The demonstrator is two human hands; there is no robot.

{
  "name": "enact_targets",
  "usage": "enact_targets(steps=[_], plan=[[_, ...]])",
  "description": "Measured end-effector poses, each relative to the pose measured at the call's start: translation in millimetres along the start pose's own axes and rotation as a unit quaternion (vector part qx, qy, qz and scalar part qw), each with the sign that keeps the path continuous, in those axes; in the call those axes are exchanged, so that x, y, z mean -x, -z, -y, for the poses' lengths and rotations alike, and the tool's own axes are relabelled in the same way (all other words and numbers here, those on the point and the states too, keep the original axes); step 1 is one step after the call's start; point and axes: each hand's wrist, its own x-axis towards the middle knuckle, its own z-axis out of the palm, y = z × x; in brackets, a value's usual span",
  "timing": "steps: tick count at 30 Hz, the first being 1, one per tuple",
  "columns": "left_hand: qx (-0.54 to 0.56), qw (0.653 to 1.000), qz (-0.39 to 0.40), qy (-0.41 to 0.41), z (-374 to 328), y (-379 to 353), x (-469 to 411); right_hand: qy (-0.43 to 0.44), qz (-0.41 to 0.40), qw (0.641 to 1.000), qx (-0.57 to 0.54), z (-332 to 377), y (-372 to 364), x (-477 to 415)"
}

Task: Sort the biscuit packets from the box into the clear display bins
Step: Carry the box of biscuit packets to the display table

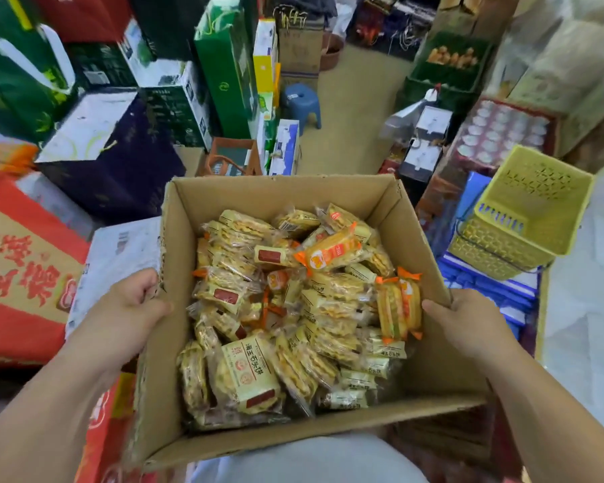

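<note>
- One open cardboard box [283, 193], flaps up, held at the person's front; its near edge is against a pale garment [311, 461].
- Biscuit packets [293, 329]: all lie inside the box, heaped loose from the far wall down to the near-left corner. They overlap too much for a full count.
- Most are clear wrappers with pale yellow labels. The plainest, a pale yellow packet [250, 374] with printed characters and a dark red patch, lies near the near-left corner.
- Packets with orange ends: at least three can be made out. One orange-ended packet [332, 252] lies toward the far right of the heap; another stands against the right wall [398, 306]; a smaller one sits mid-heap.
- Left hand [133, 305]: clasps the box's left edge, thumb over the rim to the inside, fingers curled on the outside.
- Right hand [468, 318]: clasps the right edge, thumb lying inside against the wall; the other fingers are hidden behind the cardboard.
- Surroundings: one yellow perforated plastic basket [523, 217] to the right of the box, on blue packs; one blue plastic stool [300, 102] on the floor beyond; one green gift bag [224, 64] among stacked cartons at the far left; one red printed carton [21, 273] beside the left forearm.
</note>
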Motion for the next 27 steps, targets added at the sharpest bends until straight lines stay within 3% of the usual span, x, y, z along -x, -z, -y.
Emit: enact_targets(steps=[12, 18, 27], plan=[[-0.064, 0.991, 0.106, -0.051, -154, -31, -284, -0.102, -0.094, 0.990, -0.013, 99, 59, -180], [-0.093, 0.986, 0.140, -0.024, -199, -68, -377, -0.139, -0.081, 0.987, -0.029, 111, 75, -263], [-0.100, 0.987, 0.122, 0.003, -289, -168, -520, -0.136, -0.042, 0.989, -0.045, 110, 132, -458]])
